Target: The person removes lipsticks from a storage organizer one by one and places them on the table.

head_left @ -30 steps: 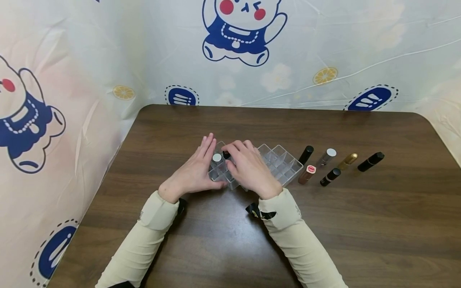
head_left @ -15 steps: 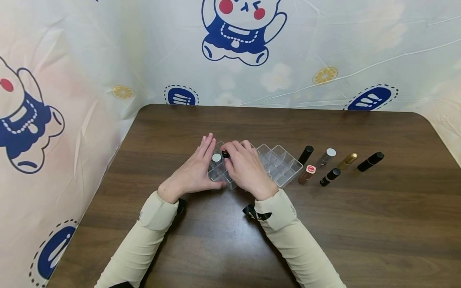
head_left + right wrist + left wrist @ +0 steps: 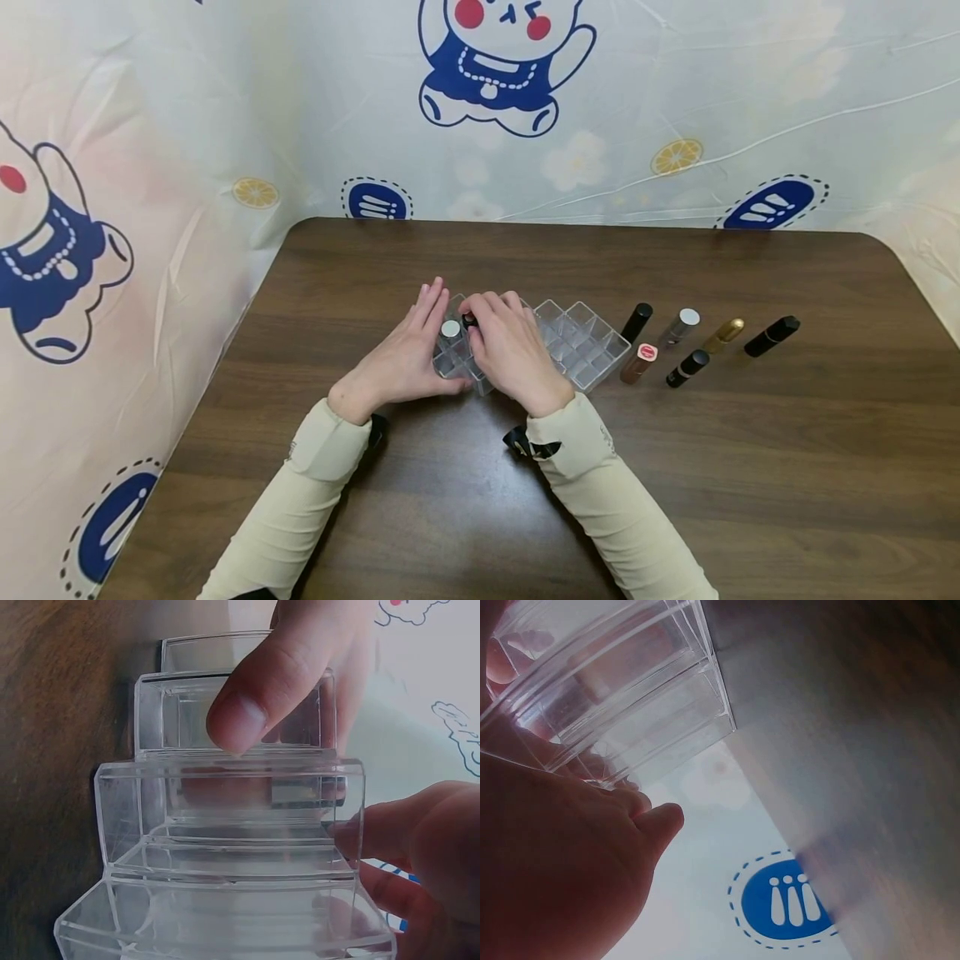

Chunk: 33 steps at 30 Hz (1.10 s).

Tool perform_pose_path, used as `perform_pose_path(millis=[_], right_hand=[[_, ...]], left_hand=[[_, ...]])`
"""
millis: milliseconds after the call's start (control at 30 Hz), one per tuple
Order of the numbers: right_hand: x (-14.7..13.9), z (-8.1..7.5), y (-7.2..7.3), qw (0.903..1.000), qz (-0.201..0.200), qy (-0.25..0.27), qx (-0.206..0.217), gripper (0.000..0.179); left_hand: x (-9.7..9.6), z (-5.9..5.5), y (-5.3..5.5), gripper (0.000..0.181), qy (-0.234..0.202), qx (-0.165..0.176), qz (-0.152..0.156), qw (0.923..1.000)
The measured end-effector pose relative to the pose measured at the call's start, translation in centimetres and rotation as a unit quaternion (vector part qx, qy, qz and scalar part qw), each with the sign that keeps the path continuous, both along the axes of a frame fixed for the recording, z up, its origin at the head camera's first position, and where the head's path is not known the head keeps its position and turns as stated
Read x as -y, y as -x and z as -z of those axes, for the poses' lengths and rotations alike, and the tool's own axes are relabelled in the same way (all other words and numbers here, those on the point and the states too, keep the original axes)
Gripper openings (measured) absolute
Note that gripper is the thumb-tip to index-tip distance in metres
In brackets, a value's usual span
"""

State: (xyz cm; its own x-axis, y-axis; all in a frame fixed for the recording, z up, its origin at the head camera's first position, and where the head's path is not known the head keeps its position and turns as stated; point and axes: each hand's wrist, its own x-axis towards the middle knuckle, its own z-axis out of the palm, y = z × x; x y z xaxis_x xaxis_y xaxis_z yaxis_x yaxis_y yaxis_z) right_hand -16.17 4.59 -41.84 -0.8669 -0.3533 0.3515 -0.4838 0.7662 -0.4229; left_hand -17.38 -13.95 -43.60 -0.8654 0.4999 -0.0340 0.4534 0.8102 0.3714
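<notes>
A clear tiered lipstick organizer (image 3: 588,354) with several compartments stands in the middle of the table. My left hand (image 3: 401,354) lies along its left end, fingers straight at the far side and thumb at the front edge. At the left part of the organizer my right hand (image 3: 517,346) pinches a black-capped lipstick (image 3: 470,320), mostly hidden by the fingers. Beside it a tube with a whitish top (image 3: 450,329) stands in a compartment. In the right wrist view the right thumb (image 3: 244,720) reaches over an upper tier of the organizer.
Right of the organizer stand a black tube (image 3: 637,321), a brown lipstick with a pink top (image 3: 639,364), a silver-capped tube (image 3: 681,326), a gold tube (image 3: 724,335), a short black tube (image 3: 687,369) and a longer black one (image 3: 772,337). A printed curtain (image 3: 480,179) hangs behind the table.
My right hand and forearm have shifted slightly left, with the black-capped lipstick still between the fingers. The left hand stays at the organizer's left end.
</notes>
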Motion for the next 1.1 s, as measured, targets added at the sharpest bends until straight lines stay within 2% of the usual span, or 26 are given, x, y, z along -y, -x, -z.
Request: perform_pose_path(millis=[867, 1100], right_hand=[[-0.12, 0.17, 0.3, 0.9999, -0.002, 0.001, -0.013, 0.02], [-0.22, 0.09, 0.51, 0.9997, -0.003, 0.021, -0.013, 0.021]], left_hand=[[-0.02, 0.04, -0.03, 0.123, 0.005, 0.001, -0.002, 1.0], [-0.02, 0.0, -0.01, 0.123, 0.006, 0.0, -0.001, 1.0]])
